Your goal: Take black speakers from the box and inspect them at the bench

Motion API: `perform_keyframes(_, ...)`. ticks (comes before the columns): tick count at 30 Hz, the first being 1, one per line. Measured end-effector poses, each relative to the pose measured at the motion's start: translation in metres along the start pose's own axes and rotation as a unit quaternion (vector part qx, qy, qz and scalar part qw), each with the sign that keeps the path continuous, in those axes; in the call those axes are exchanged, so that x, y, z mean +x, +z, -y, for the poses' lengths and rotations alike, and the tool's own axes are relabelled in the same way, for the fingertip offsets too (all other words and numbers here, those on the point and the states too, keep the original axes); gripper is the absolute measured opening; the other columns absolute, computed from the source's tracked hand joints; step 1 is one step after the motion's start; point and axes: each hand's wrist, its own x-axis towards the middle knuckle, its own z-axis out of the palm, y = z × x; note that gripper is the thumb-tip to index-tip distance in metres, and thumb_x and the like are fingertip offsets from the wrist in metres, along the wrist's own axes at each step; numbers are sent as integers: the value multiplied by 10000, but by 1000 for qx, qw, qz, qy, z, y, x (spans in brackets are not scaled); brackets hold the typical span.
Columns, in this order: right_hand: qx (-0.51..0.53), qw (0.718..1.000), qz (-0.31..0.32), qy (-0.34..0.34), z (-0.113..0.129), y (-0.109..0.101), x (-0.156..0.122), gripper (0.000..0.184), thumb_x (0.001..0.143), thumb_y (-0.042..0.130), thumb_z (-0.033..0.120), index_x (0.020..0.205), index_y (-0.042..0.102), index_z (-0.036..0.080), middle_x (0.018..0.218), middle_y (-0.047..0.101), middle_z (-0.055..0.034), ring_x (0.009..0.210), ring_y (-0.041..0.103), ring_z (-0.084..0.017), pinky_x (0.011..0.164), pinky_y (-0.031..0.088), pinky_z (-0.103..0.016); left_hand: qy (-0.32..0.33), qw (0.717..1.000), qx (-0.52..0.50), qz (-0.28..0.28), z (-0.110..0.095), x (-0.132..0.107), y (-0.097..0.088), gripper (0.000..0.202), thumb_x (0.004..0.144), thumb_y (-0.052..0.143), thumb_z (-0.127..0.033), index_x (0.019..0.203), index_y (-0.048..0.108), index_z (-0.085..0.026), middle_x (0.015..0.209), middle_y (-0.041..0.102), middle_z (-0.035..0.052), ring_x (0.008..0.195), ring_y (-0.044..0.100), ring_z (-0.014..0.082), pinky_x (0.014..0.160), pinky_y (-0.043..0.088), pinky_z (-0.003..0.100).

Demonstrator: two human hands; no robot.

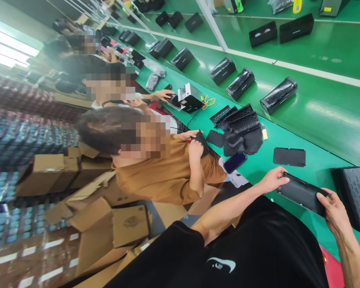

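Observation:
Between my two hands is a black rectangular panel (pixel 302 194), tilted over the front edge of the green bench. My left hand (pixel 273 180) pinches its far left end between thumb and fingers. At the other end, my right hand (pixel 335 209) has its thumb on the top face, with the fingers partly hidden behind. A flat black sheet with notched edges (pixel 289 156) lies on the bench just beyond the panel. Close to my right hand stands a black housing with slotted openings (pixel 353 198).
Left along the bench are stacked black grilles (pixel 243 119), dark cloth-like sheets (pixel 243 143), a phone (pixel 235 162) and a boxy device (pixel 190 98). Black speakers (pixel 279 95) line the green surface beyond. A co-worker in a brown shirt (pixel 159 176) sits beside me; open cartons (pixel 129 226) lie behind.

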Motion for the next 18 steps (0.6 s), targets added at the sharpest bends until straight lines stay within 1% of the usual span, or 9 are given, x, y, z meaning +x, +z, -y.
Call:
perform_keyframes(3,58,998,7,7,8,-2,-17,737,549,923,605,1126,633,251,814,749,-12,736,727,-252,719,603,-369,17,1000,-23,2,-14,-4,1,396,887,724,-449,1160,630,-177,758,637,-54,586,513,82,607,407,217)
perform_keyframes(6,94,995,16,11,14,-8,-31,745,551,964,532,1174,671,251,889,772,-24,784,738,-250,752,613,-365,24,999,-33,4,-25,-8,0,391,889,724,-455,1152,651,-174,731,621,-60,569,482,78,594,378,218)
perform_keyframes(8,110,994,10,11,15,-10,-37,728,565,971,515,1184,690,253,873,764,-11,779,729,-230,759,610,-339,25,999,-41,10,-30,-10,0,395,890,727,-465,1149,663,-173,714,606,-61,575,486,83,598,377,220)
perform_keyframes(11,127,992,-2,10,15,-13,-41,664,603,959,536,1151,719,249,834,747,1,767,718,-214,757,605,-316,23,998,-55,25,-34,-13,0,418,884,742,-473,1163,673,-169,700,593,-60,591,500,93,614,386,227)
perform_keyframes(15,141,990,-2,13,12,-13,-42,610,616,956,531,1111,736,250,907,776,-21,850,740,-249,790,611,-347,15,998,-57,36,-35,-15,-1,418,875,736,-439,1180,679,-160,677,571,-66,598,488,100,620,368,232)
perform_keyframes(18,146,989,-3,17,11,-14,-42,569,627,965,511,1082,747,250,861,762,-5,806,725,-225,752,594,-316,8,997,-67,35,-34,-15,0,420,861,725,-416,1188,681,-155,661,546,-76,594,470,100,618,343,234)
